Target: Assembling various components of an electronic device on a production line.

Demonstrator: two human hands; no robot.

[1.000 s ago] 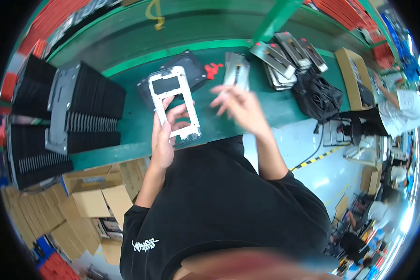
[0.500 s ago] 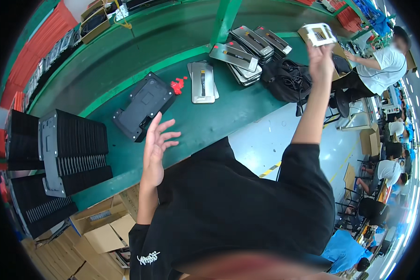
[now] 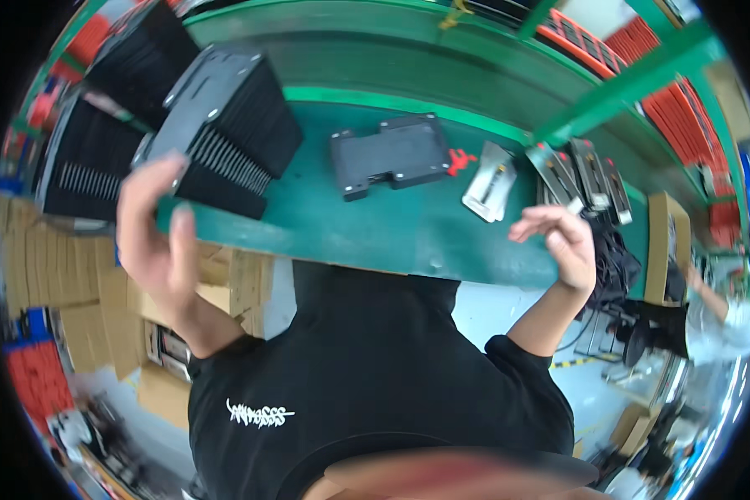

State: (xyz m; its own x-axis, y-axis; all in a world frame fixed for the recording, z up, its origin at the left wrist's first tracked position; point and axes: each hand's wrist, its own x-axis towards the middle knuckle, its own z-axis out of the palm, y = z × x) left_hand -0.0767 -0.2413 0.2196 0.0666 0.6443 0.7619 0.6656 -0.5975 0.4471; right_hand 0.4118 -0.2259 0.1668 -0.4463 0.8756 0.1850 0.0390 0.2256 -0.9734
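Observation:
My left hand [image 3: 152, 237], slightly blurred, is open with thumb and fingers apart. It is in front of a tall stack of black plastic trays [image 3: 217, 112] and looks close to its lower edge; whether it touches is unclear. Over the right part of the bench, my right hand [image 3: 562, 242] is open, fingers loosely bent and holding nothing. A black plastic tray [image 3: 392, 156] lies flat in the middle of the green bench. Small red pieces [image 3: 459, 161] are beside its right end. Right of those lie a few flat silver panels [image 3: 490, 185] with dark strips.
More silver panels [image 3: 592, 171] are piled at the right, behind a black bundle of cables or cloth [image 3: 612, 267]. Further stacks of black trays [image 3: 92, 158] stand at far left. Cardboard boxes [image 3: 162, 392] are below the bench. A green post [image 3: 625, 79] rises at right; a person [image 3: 717, 325] stands beyond.
The view has swung left. My right hand has come back from a white frame at the far right and now holds nothing. My left hand has moved left, from the flat tray to the tray stack.

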